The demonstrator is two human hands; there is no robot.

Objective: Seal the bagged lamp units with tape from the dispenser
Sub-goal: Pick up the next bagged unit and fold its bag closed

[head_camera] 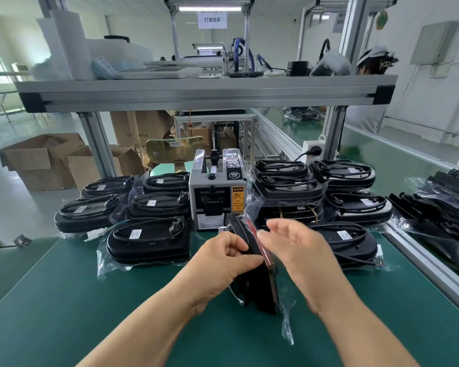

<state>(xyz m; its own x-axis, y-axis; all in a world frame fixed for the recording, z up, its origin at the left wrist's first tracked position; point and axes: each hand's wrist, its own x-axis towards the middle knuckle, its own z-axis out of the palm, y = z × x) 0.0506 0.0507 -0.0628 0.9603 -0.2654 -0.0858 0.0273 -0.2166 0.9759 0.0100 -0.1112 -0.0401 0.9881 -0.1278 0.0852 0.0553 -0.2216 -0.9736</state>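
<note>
**Handling the Bagged Unit at the Tape Station**

At the far left, a group of bagged lamps [149, 239] lies flat on the green counter [90, 300], well apart from both hands.

The left hand [223, 256] holds the bagged lamp unit [250, 287] being worked on. Its fingers are curled round the upper left edge, thumb on the near side. The unit stands on edge on the counter, directly in front of the tape dispenser [217, 197] and near its outlet.

Handling judgement: the black housing looks rigid and moderately heavy, so grip the body, not the film. The clear bag [288, 329] is thin, slack and probably slippery. It trails loose below the unit, and a pull on that tail would slide the film rather than move the lamp. A red strip [258, 247] runs along the top edge between the hands.

The right hand [297, 250] is just beside the unit's right face, with its fingers extended and relaxed and gripping nothing. Motion blur hides whether they touch the film.

At the right, stacked bagged lamps [355, 205] sit behind the right hand — none is in contact with it.
</note>
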